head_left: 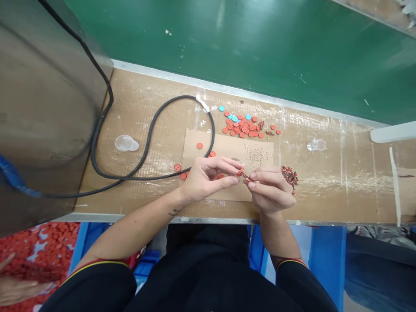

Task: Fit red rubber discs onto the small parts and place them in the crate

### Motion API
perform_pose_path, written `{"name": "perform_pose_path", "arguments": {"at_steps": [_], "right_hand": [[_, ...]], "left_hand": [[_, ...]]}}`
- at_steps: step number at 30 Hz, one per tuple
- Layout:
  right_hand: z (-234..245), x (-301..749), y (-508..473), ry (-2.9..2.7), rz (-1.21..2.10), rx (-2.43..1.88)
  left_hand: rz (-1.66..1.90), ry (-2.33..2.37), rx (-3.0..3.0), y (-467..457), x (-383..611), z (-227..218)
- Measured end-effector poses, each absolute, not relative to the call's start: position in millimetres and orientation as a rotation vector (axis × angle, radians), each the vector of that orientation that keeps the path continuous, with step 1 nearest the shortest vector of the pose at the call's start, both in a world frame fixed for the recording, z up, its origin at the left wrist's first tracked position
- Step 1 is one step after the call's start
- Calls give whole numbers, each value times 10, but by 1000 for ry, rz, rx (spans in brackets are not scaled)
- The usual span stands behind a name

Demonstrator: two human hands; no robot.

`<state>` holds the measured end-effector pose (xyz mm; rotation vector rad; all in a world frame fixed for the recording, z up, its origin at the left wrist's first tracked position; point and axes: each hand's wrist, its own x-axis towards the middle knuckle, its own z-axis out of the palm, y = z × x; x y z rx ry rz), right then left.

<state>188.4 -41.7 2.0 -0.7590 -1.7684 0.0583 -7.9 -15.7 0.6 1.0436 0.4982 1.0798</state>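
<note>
- Green panel [247, 52], the largest thing in view, standing along the far side of the bench;
- bench [351, 182], topped with brown cardboard and shiny with tape in places; the person sits or stands against its near edge;
- grey metal housing [42, 112] at the left end of the bench;
- bin of red pieces [42, 247] below the bench at lower left; another person's hand [19, 288] reaches over it;
- black cable [149, 134], looped over the left half of the bench, with a white wrap on its upper bend;
- cardboard sheet [224, 143] lying flat in front of the person, partly under the hands;
- left hand [211, 177], above the sheet, thumb and forefinger closing on a small red disc [240, 172];
- right hand [271, 186], just beside it, fingertips pinching a thin copper-coloured part [247, 177] whose end meets the disc; so both held things are together between the two hands, over the sheet;
- cluster of red buttons [243, 125] beyond the sheet, a few blue buttons [234, 118] among and beside them;
- heap of red-and-copper pieces [290, 177] just right of the right hand;
- two clear plastic pieces [125, 143], one left, one right [316, 144], well apart;
- tiny dark specks [258, 155] scattered on the sheet, too small to identify.
</note>
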Motion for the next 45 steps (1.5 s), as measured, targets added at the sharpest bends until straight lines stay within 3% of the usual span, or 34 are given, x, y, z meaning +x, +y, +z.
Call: {"name": "perform_pose_path", "arguments": {"at_steps": [29, 35, 39, 42, 45], "right_hand": [[11, 1888, -381, -1730, 134, -791], [-33, 1969, -403, -1652, 124, -836], [-96, 2082, -360, -1535, 96, -849], [-94, 2113, -280, -1464, 71, -849], [-31, 2155, -245, -1334, 63, -858]], "left_hand": [[1103, 452, 1300, -121, -95, -76], [1075, 976, 1833, 105, -595, 260], [649, 1250, 1974, 254, -1148, 428], [189, 1223, 1913, 290, -1307, 406], [-14, 1220, 1924, 294, -1236, 357]]}}
